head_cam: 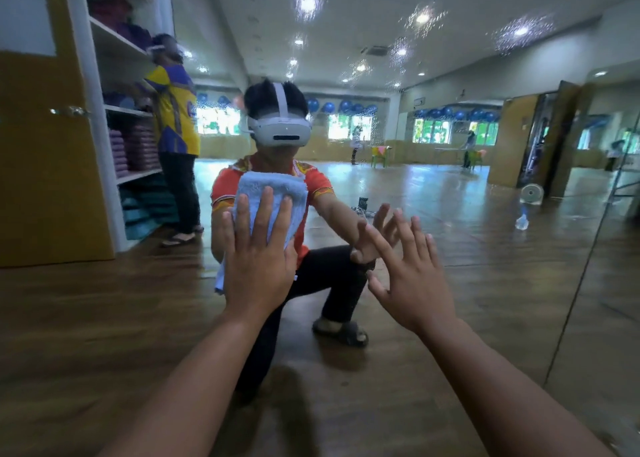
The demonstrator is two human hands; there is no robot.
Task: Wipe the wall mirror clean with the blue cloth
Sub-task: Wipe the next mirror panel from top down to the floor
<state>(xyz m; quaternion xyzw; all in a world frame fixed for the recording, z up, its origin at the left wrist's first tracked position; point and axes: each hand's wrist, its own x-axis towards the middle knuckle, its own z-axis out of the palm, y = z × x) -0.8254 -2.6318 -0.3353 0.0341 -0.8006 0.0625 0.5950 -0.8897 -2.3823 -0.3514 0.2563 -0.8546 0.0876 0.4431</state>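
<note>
Wall mirror (450, 186), glossy and droplet-speckled, with fluffy blue cloth (273, 193) under flat left hand (258, 269).

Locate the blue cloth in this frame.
Head view, left of centre: the blue cloth is pressed flat against the mirror under the left hand.

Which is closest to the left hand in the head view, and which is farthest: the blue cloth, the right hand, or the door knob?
1. Blue cloth: right under the left hand, pressed flat on the mirror.
2. Right hand: beside it, to the right, fingers spread.
3. Door knob: far off to the upper left, on the yellow door.
</note>
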